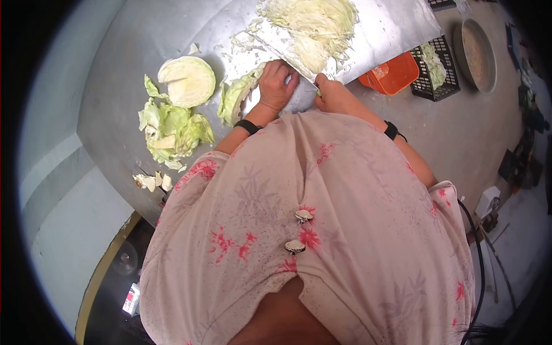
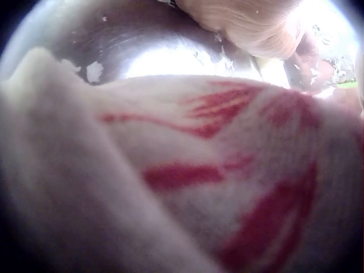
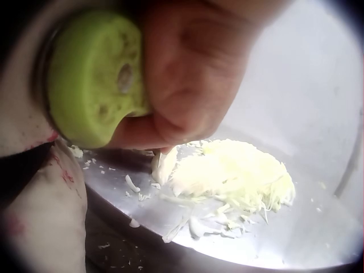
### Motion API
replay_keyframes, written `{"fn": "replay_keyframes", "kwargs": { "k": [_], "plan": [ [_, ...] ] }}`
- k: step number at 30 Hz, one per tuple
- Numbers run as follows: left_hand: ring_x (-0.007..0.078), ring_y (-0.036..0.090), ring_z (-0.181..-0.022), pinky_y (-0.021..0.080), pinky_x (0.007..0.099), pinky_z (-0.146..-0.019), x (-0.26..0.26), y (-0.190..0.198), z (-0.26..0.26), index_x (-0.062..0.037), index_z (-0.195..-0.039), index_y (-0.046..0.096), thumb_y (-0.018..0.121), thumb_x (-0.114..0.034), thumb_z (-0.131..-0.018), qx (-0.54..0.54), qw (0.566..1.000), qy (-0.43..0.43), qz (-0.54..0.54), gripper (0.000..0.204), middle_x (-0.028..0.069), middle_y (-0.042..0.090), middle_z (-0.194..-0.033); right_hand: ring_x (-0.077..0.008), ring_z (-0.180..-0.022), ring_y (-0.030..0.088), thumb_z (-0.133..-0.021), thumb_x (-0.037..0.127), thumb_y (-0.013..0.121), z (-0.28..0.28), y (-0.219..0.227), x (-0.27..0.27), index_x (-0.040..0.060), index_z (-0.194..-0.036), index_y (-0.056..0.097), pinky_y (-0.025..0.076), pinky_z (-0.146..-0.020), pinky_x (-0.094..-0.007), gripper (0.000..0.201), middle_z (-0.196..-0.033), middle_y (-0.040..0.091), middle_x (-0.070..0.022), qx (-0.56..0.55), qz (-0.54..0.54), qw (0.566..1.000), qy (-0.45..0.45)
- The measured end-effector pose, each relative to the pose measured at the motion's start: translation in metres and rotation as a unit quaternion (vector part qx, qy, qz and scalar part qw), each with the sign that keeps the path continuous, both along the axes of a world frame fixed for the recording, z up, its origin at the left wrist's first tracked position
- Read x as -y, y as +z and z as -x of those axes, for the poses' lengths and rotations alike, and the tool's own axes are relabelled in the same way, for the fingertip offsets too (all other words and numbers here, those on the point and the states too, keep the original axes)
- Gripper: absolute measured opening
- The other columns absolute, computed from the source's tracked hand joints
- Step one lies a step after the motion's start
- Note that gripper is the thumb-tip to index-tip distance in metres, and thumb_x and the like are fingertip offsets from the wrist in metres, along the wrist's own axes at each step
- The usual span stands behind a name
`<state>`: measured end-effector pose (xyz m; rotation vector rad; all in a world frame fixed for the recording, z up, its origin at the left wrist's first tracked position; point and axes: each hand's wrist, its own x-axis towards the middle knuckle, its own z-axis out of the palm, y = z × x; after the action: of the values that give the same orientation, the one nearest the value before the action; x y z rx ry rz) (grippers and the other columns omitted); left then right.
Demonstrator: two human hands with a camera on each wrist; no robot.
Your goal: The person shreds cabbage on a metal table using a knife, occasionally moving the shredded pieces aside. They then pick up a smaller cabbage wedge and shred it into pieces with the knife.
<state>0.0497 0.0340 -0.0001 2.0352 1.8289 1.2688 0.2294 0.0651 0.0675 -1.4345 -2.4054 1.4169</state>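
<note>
Landmark: round steel table [image 1: 115, 69].

- Cabbage trimmings [image 1: 169, 129], loose outer leaves, table's near-left part; small core bits nearer the rim.
- Half cabbage [image 1: 187, 80], cut face up, just behind the trimmings.
- Cabbage wedge [image 1: 236, 98], table centre, under the left hand [image 1: 277, 85]; fingers curled over it, pressing it down w/ knuckles fwd.
- Right hand [image 1: 333, 95], just right of the wedge, clenched round a green knife handle [image 3: 94, 79]; blade mostly hidden, so can't tell exactly where the edge sits.
- Shredded cabbage [image 3: 233, 179], pale heap at table's far side, beyond both hands.
- Off table, right: orange tub [image 1: 394, 73], black crate [image 1: 437, 69], metal basin [image 1: 477, 54] on floor.

Step, as judged: mid-shredding, wedge partly sliced. Next cut prob. needs left fingertips tucked back, wedge held steady, blade set close to the cut face.
</note>
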Motion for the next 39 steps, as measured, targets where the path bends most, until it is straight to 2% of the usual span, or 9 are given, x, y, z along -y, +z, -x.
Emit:
{"fn": "replay_keyframes", "kwargs": {
  "k": [10,19,25,28,36,39],
  "plan": [
    [0.0278,0.057,-0.078,0.048,0.0371,-0.066,-0.001,0.000,0.001,-0.0084,-0.073,0.060,0.072,-0.004,-0.067,0.008,1.000,-0.003,0.000,0.014,0.0071,0.057,-0.080,-0.0490,-0.081,0.063,-0.081,0.004,0.059,0.010,-0.002,-0.008,-0.0080,-0.096,0.045,0.050,-0.071,-0.0528,0.023,-0.078,0.061,-0.0344,-0.019,0.003,1.000,0.009],
    [0.0275,0.058,-0.078,0.048,0.0362,-0.067,-0.001,-0.001,0.001,-0.0075,-0.077,0.060,0.072,-0.004,-0.069,0.008,1.000,0.001,-0.003,0.014,0.0071,0.059,-0.083,-0.0464,-0.080,0.063,-0.083,0.004,0.058,0.020,-0.013,-0.008,-0.0070,-0.100,0.044,0.051,-0.071,-0.0497,0.025,-0.079,0.062,-0.0311,-0.026,-0.044,0.999,0.001],
    [0.0265,0.059,-0.080,0.048,0.0349,-0.068,-0.001,0.001,0.001,-0.0066,-0.080,0.061,0.071,-0.004,-0.073,0.048,0.999,-0.018,-0.012,0.012,0.0077,0.062,-0.087,-0.0460,-0.079,0.063,-0.084,0.007,0.057,0.007,-0.011,-0.014,-0.0069,-0.101,0.048,0.050,-0.070,-0.0483,0.024,-0.079,0.062,-0.0319,-0.084,0.003,0.992,-0.096],
    [0.0264,0.059,-0.079,0.049,0.0347,-0.068,-0.001,0.000,0.000,-0.0061,-0.079,0.060,0.071,-0.004,-0.073,0.044,0.999,-0.012,-0.013,0.013,0.0075,0.062,-0.087,-0.0473,-0.079,0.063,-0.084,0.007,0.056,0.002,0.014,-0.004,-0.0076,-0.099,0.050,0.050,-0.070,-0.0487,0.022,-0.080,0.061,-0.0336,-0.079,0.036,0.993,-0.085],
    [0.0281,0.059,-0.079,0.048,0.0365,-0.067,-0.001,0.000,0.000,-0.0053,-0.078,0.058,0.071,-0.004,-0.072,0.033,0.999,-0.012,-0.019,0.014,0.0088,0.061,-0.085,-0.0506,-0.081,0.061,-0.083,0.005,0.055,-0.005,0.009,0.008,-0.0079,-0.099,0.050,0.048,-0.071,-0.0512,0.021,-0.079,0.060,-0.0363,-0.083,-0.006,0.995,-0.046],
    [0.0260,0.059,-0.078,0.049,0.0354,-0.066,-0.001,0.000,-0.001,-0.0077,-0.077,0.059,0.070,-0.005,-0.072,0.020,0.999,-0.001,-0.029,0.013,0.0064,0.061,-0.084,-0.0507,-0.082,0.061,-0.083,0.005,0.055,-0.006,0.009,0.010,-0.0082,-0.097,0.049,0.048,-0.071,-0.0516,0.020,-0.079,0.060,-0.0360,-0.075,-0.005,0.996,-0.041]
  ]
}}
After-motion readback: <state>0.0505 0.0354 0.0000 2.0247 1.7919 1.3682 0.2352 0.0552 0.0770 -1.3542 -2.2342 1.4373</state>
